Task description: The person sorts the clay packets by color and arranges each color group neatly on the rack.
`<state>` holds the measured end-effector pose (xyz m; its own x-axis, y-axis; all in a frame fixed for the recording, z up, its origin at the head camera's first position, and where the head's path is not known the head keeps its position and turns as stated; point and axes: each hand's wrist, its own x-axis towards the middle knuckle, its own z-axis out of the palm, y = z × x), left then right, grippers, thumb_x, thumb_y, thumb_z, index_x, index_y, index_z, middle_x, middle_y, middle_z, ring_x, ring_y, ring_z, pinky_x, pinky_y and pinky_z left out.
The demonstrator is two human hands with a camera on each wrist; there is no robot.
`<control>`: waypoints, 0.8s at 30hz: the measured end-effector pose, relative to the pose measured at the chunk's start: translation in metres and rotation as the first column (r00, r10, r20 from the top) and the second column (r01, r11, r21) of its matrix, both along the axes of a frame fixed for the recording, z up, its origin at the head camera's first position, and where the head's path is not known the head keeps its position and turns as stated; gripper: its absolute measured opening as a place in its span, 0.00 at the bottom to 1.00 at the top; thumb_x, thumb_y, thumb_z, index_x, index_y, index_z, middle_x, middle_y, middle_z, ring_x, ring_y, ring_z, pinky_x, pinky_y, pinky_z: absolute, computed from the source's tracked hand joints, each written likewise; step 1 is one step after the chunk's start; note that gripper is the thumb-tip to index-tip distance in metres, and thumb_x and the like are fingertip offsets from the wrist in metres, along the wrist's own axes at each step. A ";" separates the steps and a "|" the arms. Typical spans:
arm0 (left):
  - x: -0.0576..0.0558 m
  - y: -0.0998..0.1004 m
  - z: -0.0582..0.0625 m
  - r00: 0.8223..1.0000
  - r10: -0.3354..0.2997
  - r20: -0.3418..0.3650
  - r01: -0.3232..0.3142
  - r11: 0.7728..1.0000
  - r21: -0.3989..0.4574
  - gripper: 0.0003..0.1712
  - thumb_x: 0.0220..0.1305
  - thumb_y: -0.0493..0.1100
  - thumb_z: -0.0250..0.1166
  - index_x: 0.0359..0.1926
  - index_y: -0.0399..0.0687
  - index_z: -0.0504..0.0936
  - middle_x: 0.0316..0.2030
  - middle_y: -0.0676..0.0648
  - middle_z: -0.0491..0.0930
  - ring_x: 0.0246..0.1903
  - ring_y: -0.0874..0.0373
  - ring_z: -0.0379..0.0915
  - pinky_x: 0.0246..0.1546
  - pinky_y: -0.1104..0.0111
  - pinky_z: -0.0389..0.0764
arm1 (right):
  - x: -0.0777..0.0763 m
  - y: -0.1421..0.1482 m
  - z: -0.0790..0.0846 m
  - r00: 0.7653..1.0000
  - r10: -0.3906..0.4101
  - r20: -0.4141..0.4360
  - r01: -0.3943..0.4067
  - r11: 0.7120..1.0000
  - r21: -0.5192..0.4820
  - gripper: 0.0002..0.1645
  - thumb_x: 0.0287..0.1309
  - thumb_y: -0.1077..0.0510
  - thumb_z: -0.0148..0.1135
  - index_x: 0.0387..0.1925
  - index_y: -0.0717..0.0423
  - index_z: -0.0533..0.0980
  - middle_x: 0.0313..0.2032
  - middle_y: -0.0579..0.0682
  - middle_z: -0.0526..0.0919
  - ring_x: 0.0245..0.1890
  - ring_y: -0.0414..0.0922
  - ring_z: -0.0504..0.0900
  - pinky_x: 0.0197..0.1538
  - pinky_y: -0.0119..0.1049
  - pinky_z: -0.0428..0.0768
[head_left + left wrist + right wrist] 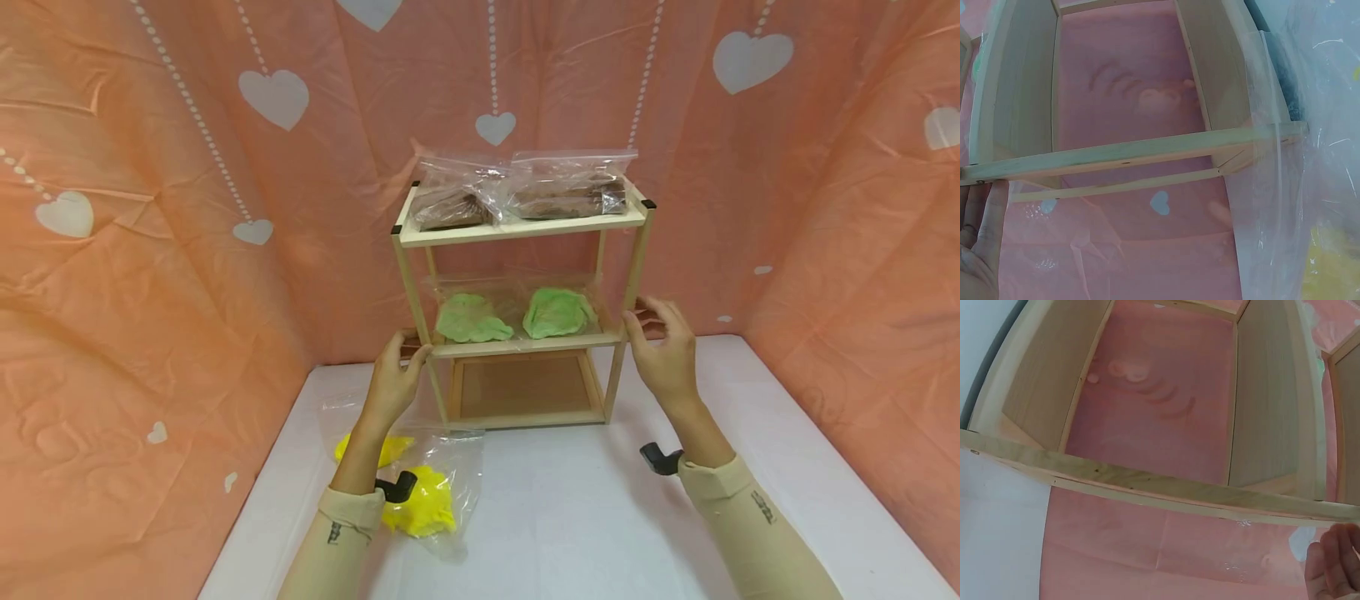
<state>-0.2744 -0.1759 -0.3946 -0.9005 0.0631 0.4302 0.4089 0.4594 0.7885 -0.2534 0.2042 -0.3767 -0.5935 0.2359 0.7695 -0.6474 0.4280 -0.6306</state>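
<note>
A three-tier wooden shelf rack (517, 350) stands upright on the white table. My left hand (395, 379) grips its left side post (1116, 156) at middle-shelf height, thumb in front and fingers passing behind. At the same level on the opposite side, my right hand (666, 346) holds the right post (1166, 487) between thumb and fingertips. Clear bags with green, flattened pieces (558, 312) lie on the middle tier. On top lie two clear zip bags (573, 187) holding brown contents. The bottom tier (525, 387) shows its bare wooden panel.
Clear bags with bright yellow, lumpy contents (423, 504) lie on the table (585, 517) at front left, partly under my left forearm. A pink curtain (337, 233) with white hearts surrounds the back and sides, close behind the rack.
</note>
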 end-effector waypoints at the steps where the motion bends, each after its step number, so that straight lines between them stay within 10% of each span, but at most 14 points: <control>1: 0.000 0.000 0.000 1.000 -0.002 0.001 0.002 1.000 0.001 0.21 0.79 0.43 0.65 0.64 0.35 0.77 0.55 0.34 0.82 0.55 0.39 0.82 0.58 0.48 0.87 | -0.004 0.002 -0.004 1.000 -0.004 0.016 0.003 1.000 0.004 0.16 0.67 0.76 0.67 0.54 0.79 0.80 0.44 0.73 0.82 0.41 0.30 0.78 0.43 0.13 0.77; 24: 0.044 -0.042 -0.038 0.990 0.049 0.133 -0.030 0.990 -0.137 0.15 0.77 0.37 0.67 0.60 0.41 0.84 0.57 0.41 0.85 0.58 0.43 0.82 0.63 0.45 0.83 | -0.016 0.015 -0.015 0.989 0.064 0.133 -0.064 0.998 -0.008 0.15 0.69 0.70 0.70 0.55 0.73 0.83 0.46 0.69 0.88 0.41 0.23 0.81 0.47 0.15 0.78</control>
<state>-0.2302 -0.2182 -0.4329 -0.9530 0.0752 0.2936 0.2815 0.5787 0.7654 -0.2696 0.2196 -0.3916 -0.7045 0.1963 0.6820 -0.5839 0.3861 -0.7142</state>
